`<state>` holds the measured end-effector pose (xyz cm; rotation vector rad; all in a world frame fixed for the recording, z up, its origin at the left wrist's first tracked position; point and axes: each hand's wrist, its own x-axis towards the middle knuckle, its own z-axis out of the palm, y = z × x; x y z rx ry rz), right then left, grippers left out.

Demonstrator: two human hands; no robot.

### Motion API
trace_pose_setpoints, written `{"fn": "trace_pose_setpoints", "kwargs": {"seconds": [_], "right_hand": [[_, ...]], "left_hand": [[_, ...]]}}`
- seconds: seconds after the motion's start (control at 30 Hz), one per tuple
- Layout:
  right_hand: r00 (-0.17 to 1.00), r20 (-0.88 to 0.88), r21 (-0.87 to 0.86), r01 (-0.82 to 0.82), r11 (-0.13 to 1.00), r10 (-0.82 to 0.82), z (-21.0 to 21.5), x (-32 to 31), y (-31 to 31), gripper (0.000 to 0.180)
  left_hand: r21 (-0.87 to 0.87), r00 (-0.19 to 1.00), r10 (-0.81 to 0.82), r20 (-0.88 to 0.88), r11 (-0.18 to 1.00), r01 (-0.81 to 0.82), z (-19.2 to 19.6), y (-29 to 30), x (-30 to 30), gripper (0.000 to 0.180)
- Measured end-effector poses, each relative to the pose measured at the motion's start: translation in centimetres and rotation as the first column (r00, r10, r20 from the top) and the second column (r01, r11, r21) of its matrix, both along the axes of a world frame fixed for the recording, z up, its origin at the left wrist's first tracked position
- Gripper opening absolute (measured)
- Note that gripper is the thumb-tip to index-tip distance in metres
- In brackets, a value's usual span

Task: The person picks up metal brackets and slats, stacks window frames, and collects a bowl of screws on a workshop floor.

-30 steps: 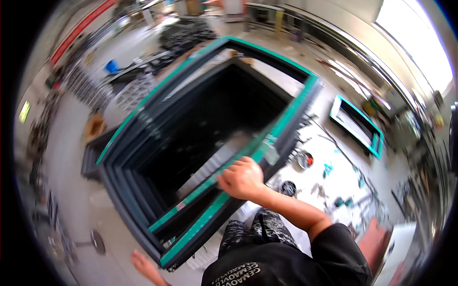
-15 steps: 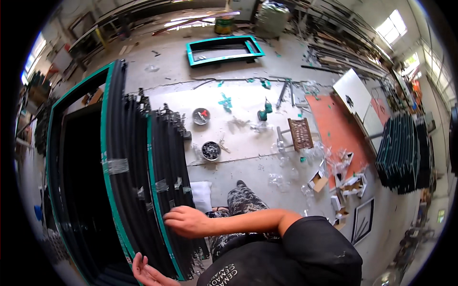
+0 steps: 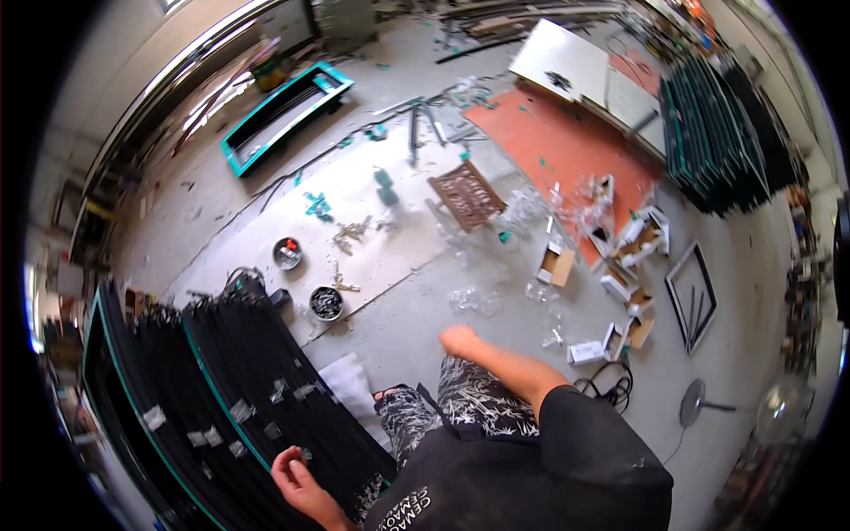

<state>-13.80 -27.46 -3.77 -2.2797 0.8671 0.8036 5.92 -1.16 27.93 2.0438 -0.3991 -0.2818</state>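
My left hand point(image 3: 299, 480) is over the stack of black frames point(image 3: 266, 389) at the lower left, fingers loosely bent and apart, with nothing seen in it. Whether it touches the stack I cannot tell. Green tape strips and clear tape patches mark the frames. My right hand point(image 3: 458, 340) hangs in front of my patterned trousers, away from the stack. It is blurred and its fingers are turned out of sight. Beyond the stack stand a bowl of dark small parts point(image 3: 326, 303) and a bowl with a red item point(image 3: 287, 253).
A brown woven-top stool point(image 3: 467, 195) stands ahead, with a green drill point(image 3: 384, 188) to its left. Opened cartons point(image 3: 556, 264) and clear plastic wrap litter the floor at right. A teal-edged frame point(image 3: 288, 118) lies far left; more dark frames point(image 3: 715, 137) lean far right.
My view has swung to the right. My right hand has come off the black frames to in front of my legs. My left hand's fingers are more bent.
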Motion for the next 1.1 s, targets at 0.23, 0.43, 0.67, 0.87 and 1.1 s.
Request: {"fn": "trace_pose_setpoints", "kwargs": {"seconds": [0.23, 0.43, 0.67, 0.87, 1.1], "right_hand": [[0.581, 0.095, -0.080, 0.814, 0.575, -0.809, 1.9, -20.9, -6.3, 0.024], [0.095, 0.025, -0.145, 0.985, 0.090, -0.995, -5.0, -34.1, 1.8, 0.021], [-0.081, -0.332, 0.272, 0.946, -0.178, -0.940, -8.0, -32.9, 14.0, 0.014], [-0.043, -0.283, 0.432, 0.886, -0.167, -0.958, -5.4, -28.8, 10.8, 0.014], [-0.105, 0.042, 0.412, 0.908, -0.079, -0.994, -5.5, -29.3, 0.6, 0.018]], "left_hand": [[0.188, 0.847, -0.516, 0.126, 0.851, 0.490, 0.8, -12.5, -7.4, 0.014], [0.343, 0.611, -0.771, 0.180, 0.631, 0.695, 1.6, -18.4, -10.6, 0.017], [0.444, 0.420, -0.896, 0.142, 0.437, 0.782, 0.5, -22.3, -13.1, 0.019], [0.491, 0.272, -0.955, 0.117, 0.294, 0.820, -0.2, -24.4, -14.0, 0.020], [0.517, 0.240, -0.968, 0.078, 0.245, 0.820, -0.8, -24.0, -12.4, 0.024]]}}
